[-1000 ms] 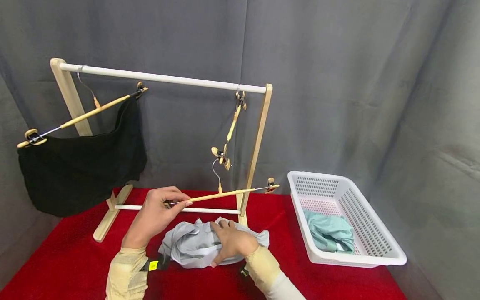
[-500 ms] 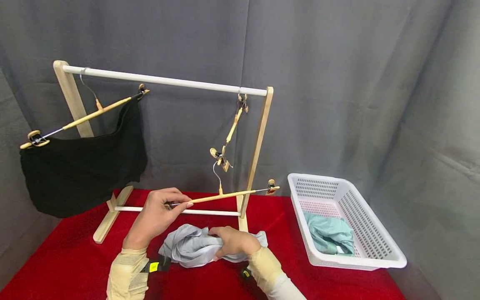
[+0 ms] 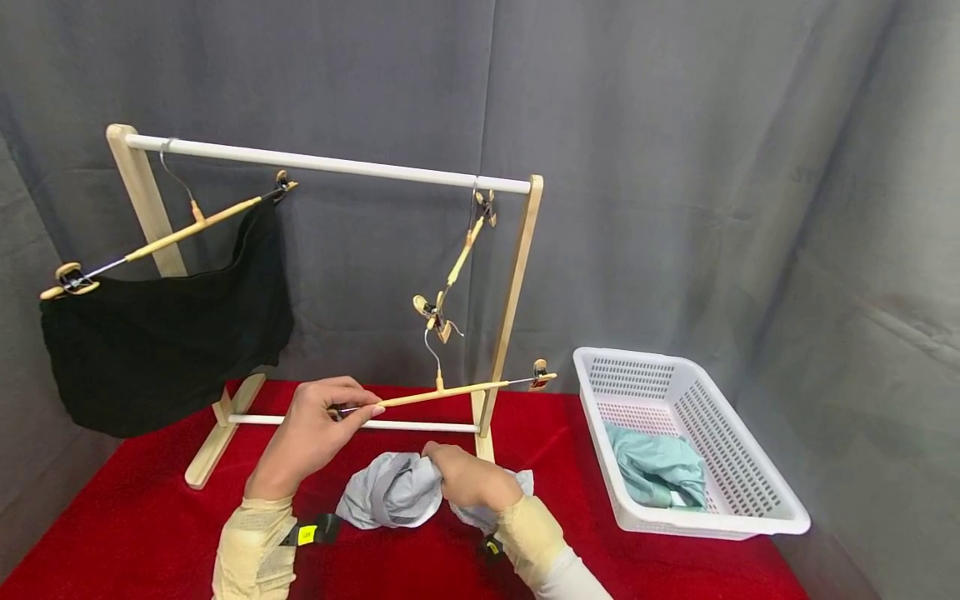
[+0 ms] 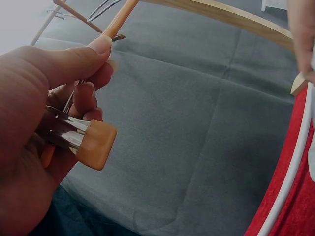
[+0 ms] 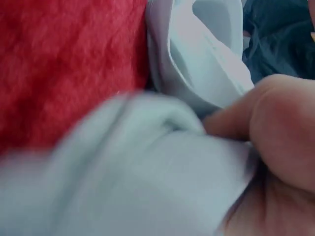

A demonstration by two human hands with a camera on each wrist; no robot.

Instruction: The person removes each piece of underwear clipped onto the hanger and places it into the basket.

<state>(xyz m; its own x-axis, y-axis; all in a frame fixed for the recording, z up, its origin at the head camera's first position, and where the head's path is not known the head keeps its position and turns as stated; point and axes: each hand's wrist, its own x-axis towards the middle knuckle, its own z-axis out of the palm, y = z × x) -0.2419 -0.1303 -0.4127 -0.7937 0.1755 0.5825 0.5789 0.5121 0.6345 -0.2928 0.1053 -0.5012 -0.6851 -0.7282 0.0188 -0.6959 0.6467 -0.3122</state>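
My left hand (image 3: 315,425) grips one end of a wooden clip hanger (image 3: 442,392), thumb and fingers round its bar. In the left wrist view a clip (image 4: 96,142) sits within the curled fingers, and the bar runs up past the thumb. The hanger's hook points up and its far clip is bare. Lower and to the right, my right hand (image 3: 468,477) grips a bunched light grey cloth garment (image 3: 393,492) on the red cloth. Folds of the garment (image 5: 157,172) fill much of the right wrist view; some of the fingers are hidden by them.
A wooden rack with a white rail (image 3: 322,162) stands behind. Black cloth (image 3: 172,333) hangs from a hanger at its left; a bare clip hanger (image 3: 465,254) hangs at its right. At right, a white basket (image 3: 750,450) holds teal cloth (image 3: 660,467).
My right hand has gone from lying spread on the grey garment to gripping it, and part of the cloth is gathered up. The left hand and its hanger have barely moved.
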